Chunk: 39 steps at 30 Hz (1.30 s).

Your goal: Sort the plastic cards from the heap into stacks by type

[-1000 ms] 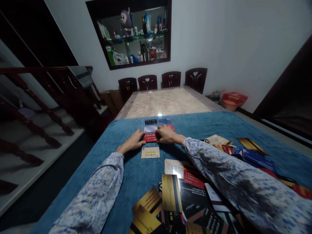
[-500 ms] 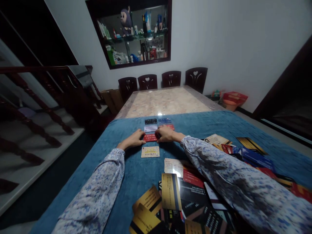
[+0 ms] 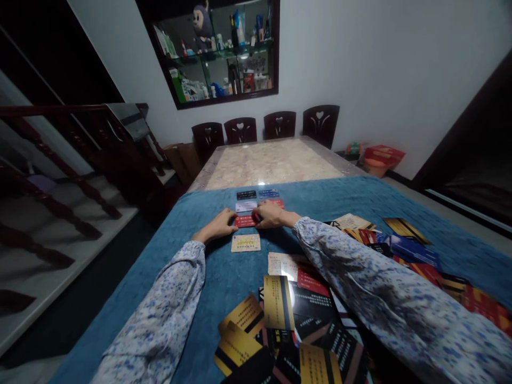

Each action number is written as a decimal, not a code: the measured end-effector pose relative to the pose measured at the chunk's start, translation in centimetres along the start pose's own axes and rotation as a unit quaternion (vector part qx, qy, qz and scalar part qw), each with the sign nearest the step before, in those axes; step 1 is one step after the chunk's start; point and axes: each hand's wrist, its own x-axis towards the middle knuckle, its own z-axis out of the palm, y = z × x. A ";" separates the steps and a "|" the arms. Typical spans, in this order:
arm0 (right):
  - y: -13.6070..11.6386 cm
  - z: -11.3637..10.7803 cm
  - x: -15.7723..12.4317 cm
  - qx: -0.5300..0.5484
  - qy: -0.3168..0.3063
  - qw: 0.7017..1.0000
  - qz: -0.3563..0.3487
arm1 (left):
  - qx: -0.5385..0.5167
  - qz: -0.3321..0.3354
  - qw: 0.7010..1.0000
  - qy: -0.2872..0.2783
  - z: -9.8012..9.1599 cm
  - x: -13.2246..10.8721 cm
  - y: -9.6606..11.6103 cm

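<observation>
A red card point(image 3: 245, 221) lies flat on the blue cloth point(image 3: 192, 224). My left hand point(image 3: 218, 225) rests at its left end and my right hand point(image 3: 270, 214) at its right end, fingers curled onto the card's edges. Beyond it lie a white card point(image 3: 245, 206), a black card point(image 3: 246, 194), a blue card point(image 3: 269, 193) and a red card point(image 3: 277, 202) partly behind my right hand. A beige card point(image 3: 245, 242) sits just nearer to me.
A loose heap of black, gold and red cards point(image 3: 304, 325) covers the cloth near me and to the right point(image 3: 404, 245). Past the cloth is the bare marble tabletop point(image 3: 272, 162) with several dark chairs point(image 3: 280, 124). A stair railing point(image 3: 80, 149) stands at left.
Both hands stay on the red card. The view has tilted down slightly, so everything sits a little higher in frame.
</observation>
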 end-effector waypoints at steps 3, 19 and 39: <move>0.0 -0.1 0.2 0.007 -0.006 1.000 0.004 | -0.009 -0.008 1.000 0.004 -0.1 0.0 0.2; 0.4 -0.4 0.0 0.010 0.006 1.000 -0.006 | -0.023 -0.005 0.999 0.024 0.1 -0.4 -0.4; 0.1 -1.8 -11.1 0.057 0.121 0.987 -0.091 | 0.016 0.030 0.992 0.118 1.2 -5.7 5.2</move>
